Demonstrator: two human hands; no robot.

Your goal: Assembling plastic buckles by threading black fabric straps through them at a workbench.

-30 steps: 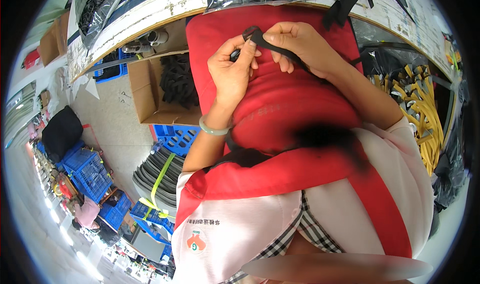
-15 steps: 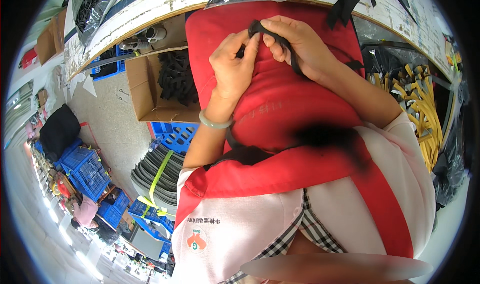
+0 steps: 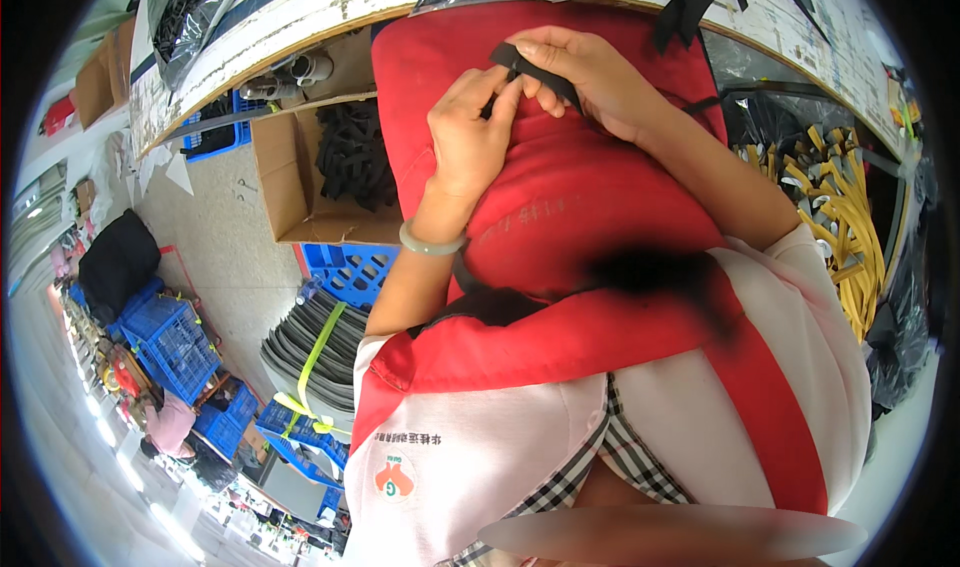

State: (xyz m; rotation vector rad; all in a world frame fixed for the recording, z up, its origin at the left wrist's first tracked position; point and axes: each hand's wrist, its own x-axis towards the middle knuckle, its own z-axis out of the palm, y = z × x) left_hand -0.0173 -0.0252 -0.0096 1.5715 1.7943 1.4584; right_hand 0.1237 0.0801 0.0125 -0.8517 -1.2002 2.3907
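A short black strap [image 3: 548, 75], folded over at its far end, is held between my two hands above the red apron [image 3: 560, 167] on my lap. With thumb and bent fingers, my right hand [image 3: 600, 79] grips the strap along its length. My left hand [image 3: 470, 132] pinches at the folded end, its fingertips close against those of the right. A dark piece shows inside the curl of the left fingers; whether it is part of the same strap I cannot tell.
A worn white table [image 3: 275, 29] curves across the far side, with black straps [image 3: 700, 2] hanging over its edge. At left stand a cardboard box [image 3: 280, 182] of black straps, a blue crate [image 3: 345, 270] and a tied strip bundle [image 3: 310, 352]. Yellow straps [image 3: 850, 232] lie right. A person [image 3: 170, 425] sits far left.
The strap has turned so its flat face shows more, and its tail no longer trails down along my right wrist. Both hands have shifted slightly; the left moved a little nearer to me.
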